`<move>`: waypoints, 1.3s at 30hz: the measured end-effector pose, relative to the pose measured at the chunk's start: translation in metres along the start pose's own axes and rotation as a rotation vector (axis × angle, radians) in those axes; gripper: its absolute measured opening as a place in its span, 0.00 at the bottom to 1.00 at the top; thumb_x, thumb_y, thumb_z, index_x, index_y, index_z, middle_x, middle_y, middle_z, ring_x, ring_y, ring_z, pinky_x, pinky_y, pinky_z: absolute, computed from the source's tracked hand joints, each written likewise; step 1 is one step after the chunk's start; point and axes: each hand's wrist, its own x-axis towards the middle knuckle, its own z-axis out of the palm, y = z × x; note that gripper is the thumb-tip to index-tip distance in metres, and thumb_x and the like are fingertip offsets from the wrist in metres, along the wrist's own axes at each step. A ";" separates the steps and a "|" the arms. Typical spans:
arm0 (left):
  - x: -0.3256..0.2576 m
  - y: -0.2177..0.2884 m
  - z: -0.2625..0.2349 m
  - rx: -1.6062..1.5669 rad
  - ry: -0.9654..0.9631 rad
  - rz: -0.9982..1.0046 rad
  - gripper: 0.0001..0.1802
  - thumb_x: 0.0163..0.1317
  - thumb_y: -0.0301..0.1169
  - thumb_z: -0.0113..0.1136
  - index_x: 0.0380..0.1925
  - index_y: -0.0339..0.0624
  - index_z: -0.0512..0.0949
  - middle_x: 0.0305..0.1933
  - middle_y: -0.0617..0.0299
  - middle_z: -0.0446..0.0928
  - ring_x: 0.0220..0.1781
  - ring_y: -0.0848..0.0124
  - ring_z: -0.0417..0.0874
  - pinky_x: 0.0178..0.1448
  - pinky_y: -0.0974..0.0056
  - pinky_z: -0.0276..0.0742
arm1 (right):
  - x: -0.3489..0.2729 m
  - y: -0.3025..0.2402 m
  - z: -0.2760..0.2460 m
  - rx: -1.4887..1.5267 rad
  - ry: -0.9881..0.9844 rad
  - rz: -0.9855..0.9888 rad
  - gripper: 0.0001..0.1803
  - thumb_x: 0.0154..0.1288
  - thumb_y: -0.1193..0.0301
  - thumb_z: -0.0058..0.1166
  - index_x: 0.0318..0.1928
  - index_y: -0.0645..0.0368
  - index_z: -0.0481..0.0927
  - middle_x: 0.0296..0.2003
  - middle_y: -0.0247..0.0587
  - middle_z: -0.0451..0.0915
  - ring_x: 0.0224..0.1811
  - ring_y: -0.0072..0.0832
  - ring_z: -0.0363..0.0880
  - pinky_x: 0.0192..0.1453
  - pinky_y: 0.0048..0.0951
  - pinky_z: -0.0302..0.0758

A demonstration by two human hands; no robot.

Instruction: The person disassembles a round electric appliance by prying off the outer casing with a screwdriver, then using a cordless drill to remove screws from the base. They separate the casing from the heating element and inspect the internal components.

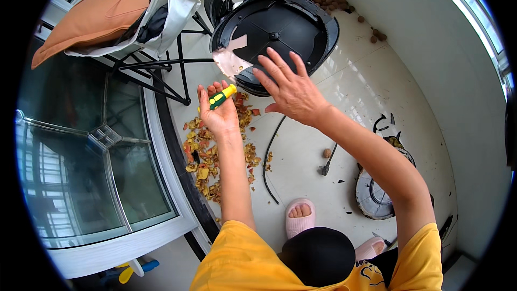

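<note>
Left grip (pixel 219 116), palm up, curls around a green-and-yellow handle (pixel 221 98) near a round black shell (pixel 273 20). Right grip (pixel 290 89), fingers spread, overlaps the shell, contact unclear. Yellowish scraps (pixel 202 173) litter the floor (pixel 304 153).

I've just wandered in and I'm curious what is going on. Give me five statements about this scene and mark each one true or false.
1. The left hand holds a yellow-and-green tool handle. True.
2. Both hands hold tools. False: no tool shows in the right hand, spread open in front of a round black plastic shell.
3. All the dry scraps are in a bowl. False: yellow-brown dry scraps lie loose on the pale, glossy tiled floor.
4. A brown, roundish nut-like object lies near a black electrical plug. True.
5. The person's footwear is blue. False: they wear pale pink slippers.
</note>
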 end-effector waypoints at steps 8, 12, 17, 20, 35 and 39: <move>-0.005 0.028 0.006 0.051 -0.051 0.016 0.10 0.59 0.20 0.50 0.40 0.40 0.73 0.21 0.62 0.66 0.31 0.66 0.70 0.63 0.52 0.63 | 0.020 -0.012 0.046 -0.005 -0.138 0.057 0.30 0.65 0.51 0.47 0.58 0.61 0.68 0.58 0.48 0.68 0.66 0.44 0.61 0.67 0.63 0.50; 0.002 0.048 0.000 0.057 -0.160 0.022 0.07 0.54 0.20 0.51 0.32 0.41 0.73 0.18 0.63 0.64 0.29 0.67 0.68 0.60 0.52 0.64 | 0.022 -0.018 0.059 -0.042 -0.067 0.070 0.30 0.64 0.50 0.47 0.56 0.62 0.70 0.56 0.51 0.70 0.61 0.47 0.66 0.62 0.69 0.54; -0.025 0.136 0.016 0.119 -0.344 0.292 0.08 0.49 0.18 0.48 0.30 0.41 0.71 0.17 0.67 0.60 0.23 0.72 0.62 0.56 0.54 0.66 | 0.020 -0.003 0.063 -0.090 -0.054 0.134 0.29 0.63 0.53 0.49 0.55 0.64 0.70 0.56 0.54 0.69 0.62 0.50 0.64 0.62 0.69 0.54; -0.069 0.208 0.034 0.133 -0.460 0.316 0.09 0.51 0.17 0.53 0.31 0.41 0.71 0.17 0.68 0.58 0.23 0.77 0.61 0.61 0.57 0.61 | 0.035 -0.011 0.049 0.057 -0.200 0.209 0.29 0.62 0.58 0.53 0.57 0.64 0.67 0.59 0.54 0.66 0.65 0.50 0.60 0.63 0.67 0.54; -0.226 -0.043 0.044 0.632 -0.733 -0.136 0.27 0.65 0.49 0.46 0.52 0.36 0.67 0.48 0.48 0.73 0.55 0.55 0.73 0.71 0.44 0.52 | -0.267 0.023 -0.135 0.905 -0.438 1.128 0.23 0.66 0.56 0.42 0.44 0.65 0.79 0.38 0.43 0.82 0.38 0.26 0.79 0.44 0.29 0.76; -0.290 -0.098 0.036 0.632 -1.240 -0.350 0.24 0.64 0.48 0.48 0.48 0.37 0.68 0.46 0.48 0.74 0.56 0.54 0.72 0.69 0.43 0.52 | -0.332 -0.037 -0.151 2.115 -0.229 1.347 0.40 0.66 0.38 0.34 0.55 0.64 0.72 0.49 0.44 0.78 0.50 0.27 0.76 0.53 0.30 0.73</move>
